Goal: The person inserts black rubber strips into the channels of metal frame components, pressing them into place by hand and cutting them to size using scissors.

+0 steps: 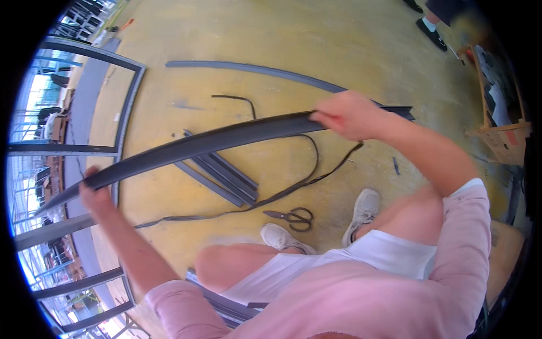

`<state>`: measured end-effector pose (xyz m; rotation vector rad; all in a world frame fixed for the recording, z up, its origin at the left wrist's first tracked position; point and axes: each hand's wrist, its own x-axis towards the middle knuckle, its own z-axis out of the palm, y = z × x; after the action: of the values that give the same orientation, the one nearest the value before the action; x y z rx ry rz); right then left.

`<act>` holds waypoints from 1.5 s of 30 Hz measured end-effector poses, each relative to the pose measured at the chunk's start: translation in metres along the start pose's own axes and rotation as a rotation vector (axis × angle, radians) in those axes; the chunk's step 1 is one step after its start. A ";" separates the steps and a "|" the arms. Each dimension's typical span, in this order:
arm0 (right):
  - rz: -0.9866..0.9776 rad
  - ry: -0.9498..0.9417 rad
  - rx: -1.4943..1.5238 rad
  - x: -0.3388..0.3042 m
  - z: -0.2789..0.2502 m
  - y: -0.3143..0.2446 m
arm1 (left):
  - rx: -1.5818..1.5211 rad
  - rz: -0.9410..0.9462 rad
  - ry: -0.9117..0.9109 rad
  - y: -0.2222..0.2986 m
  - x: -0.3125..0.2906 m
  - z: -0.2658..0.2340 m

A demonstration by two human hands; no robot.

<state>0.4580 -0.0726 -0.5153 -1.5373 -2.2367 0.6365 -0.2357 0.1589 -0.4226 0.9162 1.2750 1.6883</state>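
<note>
A long dark grey profile strip (209, 138) stretches across the view in front of me, held above the floor. My right hand (347, 116) is closed around it near its right end. Toward the left end my left hand (95, 186) grips the same strip, its fingers partly blurred. Beneath it lie several short dark profile pieces (223, 178) in a loose bundle. A thin black rubber strip (271, 198) winds over the floor close to my feet, and a pair of black-handled scissors (293, 217) rests beside my shoe.
Beyond the held strip lies another long grey profile (248, 68) and a bent black strip piece (240, 99). A metal window frame (127, 107) stands at the left. At the right is a cardboard box (505, 141); another person's shoe (432, 35) shows far right.
</note>
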 end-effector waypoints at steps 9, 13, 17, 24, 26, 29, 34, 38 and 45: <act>-0.054 -0.011 -0.027 0.085 0.048 -0.090 | -0.464 -0.112 0.223 -0.079 -0.140 0.111; 0.083 -0.089 -0.077 0.067 0.049 -0.044 | -0.411 -0.125 0.299 -0.077 -0.140 0.092; 0.211 -0.144 -0.275 0.036 0.046 0.026 | -0.411 -0.067 0.316 -0.069 -0.120 0.049; 0.210 -0.151 -0.144 -0.009 0.025 0.072 | -0.425 -0.148 0.335 -0.075 -0.103 0.007; 0.249 -0.148 -0.121 -0.019 0.022 0.082 | -0.331 -0.178 0.381 -0.084 -0.110 0.022; 0.322 -0.133 -0.113 -0.028 0.027 0.095 | -0.318 -0.147 0.443 -0.081 -0.112 0.026; 0.593 -0.197 -0.167 -0.066 0.047 0.145 | -0.396 -0.071 0.363 -0.058 -0.113 0.001; 0.602 -0.290 -0.081 -0.078 0.063 0.184 | -0.322 -0.041 0.286 -0.038 -0.096 -0.047; 0.344 -0.225 0.528 0.016 0.031 0.051 | -0.412 -0.135 0.215 -0.057 -0.107 0.002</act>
<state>0.4759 -0.0466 -0.5686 -1.6252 -1.7380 1.4296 -0.1797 0.0711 -0.4856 0.4055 1.0382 1.8826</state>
